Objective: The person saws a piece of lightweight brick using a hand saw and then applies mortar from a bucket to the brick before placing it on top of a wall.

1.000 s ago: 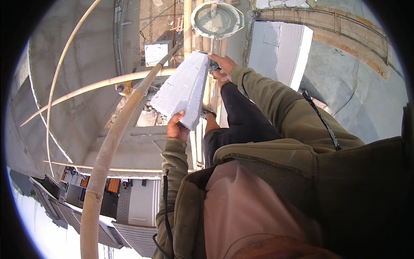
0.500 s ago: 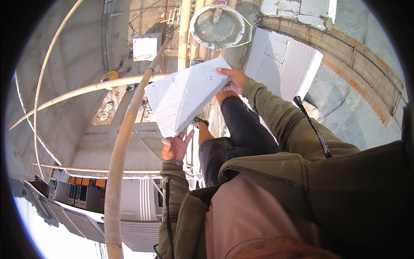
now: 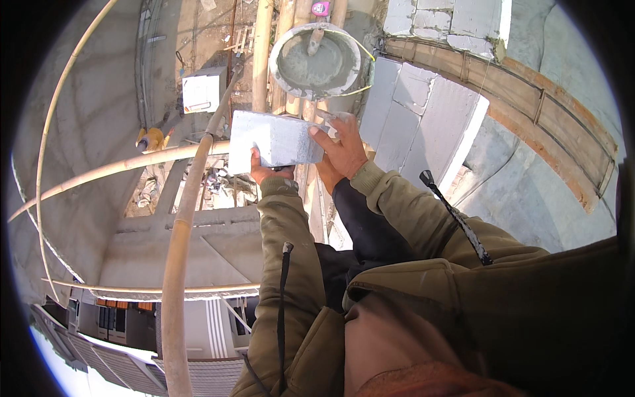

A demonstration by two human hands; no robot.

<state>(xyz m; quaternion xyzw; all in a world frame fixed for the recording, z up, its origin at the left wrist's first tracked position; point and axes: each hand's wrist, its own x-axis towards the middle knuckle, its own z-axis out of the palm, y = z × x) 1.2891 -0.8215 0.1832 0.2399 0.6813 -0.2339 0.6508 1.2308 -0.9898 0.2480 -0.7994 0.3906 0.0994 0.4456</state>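
Left hand [image 3: 270,173] has shifted up since the earlier frame, thumb and fingers clamped on a pale block [image 3: 276,140] at upper centre, right hand [image 3: 346,152] touching its right end, grip unclear, round bucket [image 3: 274,63] above, grey blockwork [image 3: 444,114] upper right, bamboo pole [image 3: 177,264] left of centre.

Support: parallel tan round bamboo poles [image 3: 262,66]. On poles: round whitish bucket [image 3: 279,82] with grey wet mix [image 3: 333,65]; small pink object [image 3: 320,8] beside bucket.
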